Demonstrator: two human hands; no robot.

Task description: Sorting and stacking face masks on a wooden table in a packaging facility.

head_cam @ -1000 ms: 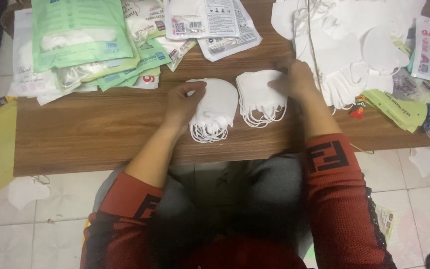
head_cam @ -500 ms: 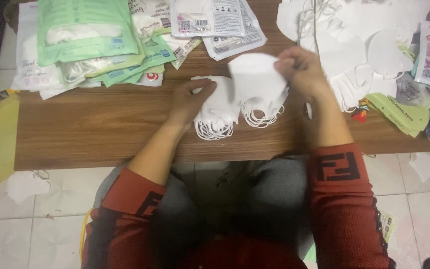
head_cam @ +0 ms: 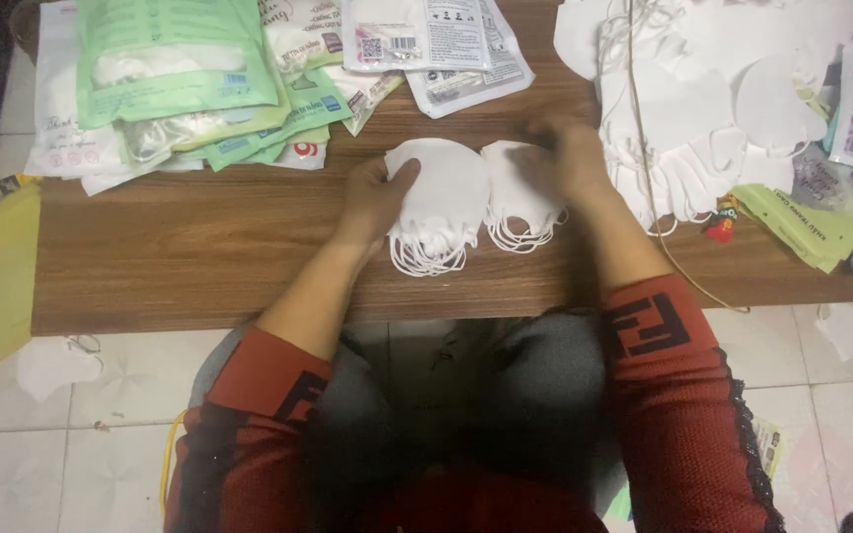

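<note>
Two small stacks of white face masks lie side by side on the wooden table [head_cam: 199, 257], their ear loops hanging toward me. My left hand [head_cam: 372, 197] rests on the left edge of the left stack [head_cam: 441, 202], fingers laid over its top mask. My right hand [head_cam: 570, 158] presses down on the right stack [head_cam: 515, 197], covering its far right side. Whether either hand pinches a mask is hidden under the fingers.
A heap of loose white masks [head_cam: 703, 109] with tangled loops lies at the back right. Green and white flat packages [head_cam: 180, 79] are piled at the back left, more packets [head_cam: 436, 39] at the back middle. Green wrappers [head_cam: 807, 227] sit at the right edge.
My right hand had lifted a white mask above the stacks; that mask now lies on a stack and the hand presses down on the right stack. My left hand stayed on the left stack.
</note>
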